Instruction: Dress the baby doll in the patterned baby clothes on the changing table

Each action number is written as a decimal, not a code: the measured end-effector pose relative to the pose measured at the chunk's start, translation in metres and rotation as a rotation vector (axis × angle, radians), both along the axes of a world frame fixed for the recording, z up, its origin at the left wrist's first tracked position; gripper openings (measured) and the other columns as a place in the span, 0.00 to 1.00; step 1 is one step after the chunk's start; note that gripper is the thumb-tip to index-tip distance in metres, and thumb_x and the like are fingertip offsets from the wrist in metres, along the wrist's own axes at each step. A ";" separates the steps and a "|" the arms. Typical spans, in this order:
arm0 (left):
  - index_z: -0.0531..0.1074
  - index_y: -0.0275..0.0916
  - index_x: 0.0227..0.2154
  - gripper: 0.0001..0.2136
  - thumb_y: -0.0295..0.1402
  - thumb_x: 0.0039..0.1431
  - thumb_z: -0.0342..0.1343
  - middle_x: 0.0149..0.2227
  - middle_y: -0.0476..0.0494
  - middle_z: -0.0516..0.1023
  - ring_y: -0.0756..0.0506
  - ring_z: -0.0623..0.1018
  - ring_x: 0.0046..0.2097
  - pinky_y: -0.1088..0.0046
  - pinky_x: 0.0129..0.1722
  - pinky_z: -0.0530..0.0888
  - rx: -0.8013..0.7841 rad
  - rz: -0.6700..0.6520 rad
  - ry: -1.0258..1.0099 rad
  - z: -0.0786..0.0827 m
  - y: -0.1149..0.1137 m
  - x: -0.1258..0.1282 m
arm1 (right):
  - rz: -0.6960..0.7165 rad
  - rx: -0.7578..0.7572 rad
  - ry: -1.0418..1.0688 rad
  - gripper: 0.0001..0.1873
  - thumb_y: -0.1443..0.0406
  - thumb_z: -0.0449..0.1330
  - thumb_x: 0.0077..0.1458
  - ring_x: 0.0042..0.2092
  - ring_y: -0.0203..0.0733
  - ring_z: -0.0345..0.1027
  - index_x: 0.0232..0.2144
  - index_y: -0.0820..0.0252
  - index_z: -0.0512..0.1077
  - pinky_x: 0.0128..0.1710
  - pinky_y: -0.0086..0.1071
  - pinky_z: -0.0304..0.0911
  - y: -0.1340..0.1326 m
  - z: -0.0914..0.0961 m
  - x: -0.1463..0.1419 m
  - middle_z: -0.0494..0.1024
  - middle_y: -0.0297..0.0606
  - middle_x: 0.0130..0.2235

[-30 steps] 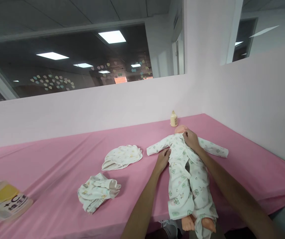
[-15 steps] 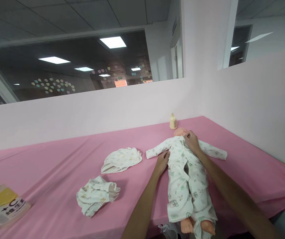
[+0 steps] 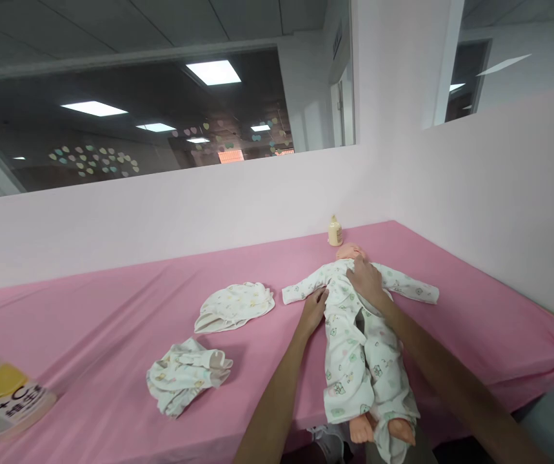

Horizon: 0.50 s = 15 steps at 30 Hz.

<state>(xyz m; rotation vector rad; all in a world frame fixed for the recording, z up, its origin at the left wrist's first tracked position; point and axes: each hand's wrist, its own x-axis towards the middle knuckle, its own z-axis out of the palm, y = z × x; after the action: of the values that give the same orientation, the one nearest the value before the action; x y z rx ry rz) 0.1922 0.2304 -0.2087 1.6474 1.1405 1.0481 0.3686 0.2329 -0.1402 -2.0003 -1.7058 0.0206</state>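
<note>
Lying on the pink sheet [image 3: 126, 309]: dressed doll [image 3: 349, 351]. On the doll's chest: right hand [image 3: 366, 280], with bent fingers. Against the doll's side: left hand [image 3: 313, 310], with curled fingers. Grip on the shirt [image 3: 338, 293]: cannot tell for either. Apparently arranging the shirt front; next, probably calling for a light pinch at its edge.

Large bottle [image 3: 8, 399]: cut off by left edge, label incomplete.
Small bottle [image 3: 335, 233]: label too small to read.
Doll [image 3: 350, 251]: upper chest partly covered by right grip [image 3: 366, 281]; doll's hands out of sight at the cuffs.
Left grip [image 3: 313, 310]: whether it pinches fabric, indeterminable.
White item [image 3: 327, 441] below counter [image 3: 112, 309]: partly hidden, unidentified.
Counter: left end out of frame.
</note>
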 end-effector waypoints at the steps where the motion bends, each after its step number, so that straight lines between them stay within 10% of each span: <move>1: 0.73 0.39 0.51 0.26 0.53 0.59 0.49 0.53 0.37 0.74 0.38 0.71 0.55 0.59 0.56 0.66 0.003 -0.003 -0.003 0.000 -0.001 0.000 | -0.002 -0.020 0.004 0.13 0.64 0.47 0.59 0.44 0.50 0.70 0.44 0.63 0.64 0.37 0.35 0.58 -0.001 0.001 0.000 0.74 0.50 0.44; 15: 0.73 0.40 0.51 0.26 0.52 0.61 0.46 0.47 0.42 0.78 0.41 0.75 0.45 0.65 0.44 0.71 -0.019 -0.033 0.012 0.008 -0.007 0.001 | 0.013 -0.121 -0.145 0.13 0.63 0.49 0.59 0.42 0.50 0.71 0.39 0.63 0.70 0.36 0.34 0.58 0.006 -0.001 0.021 0.76 0.50 0.40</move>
<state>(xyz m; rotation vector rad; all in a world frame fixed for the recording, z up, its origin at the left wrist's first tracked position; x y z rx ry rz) 0.1934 0.2231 -0.2003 1.6542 1.1244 1.0043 0.3894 0.2389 -0.1409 -2.1239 -1.8475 -0.0175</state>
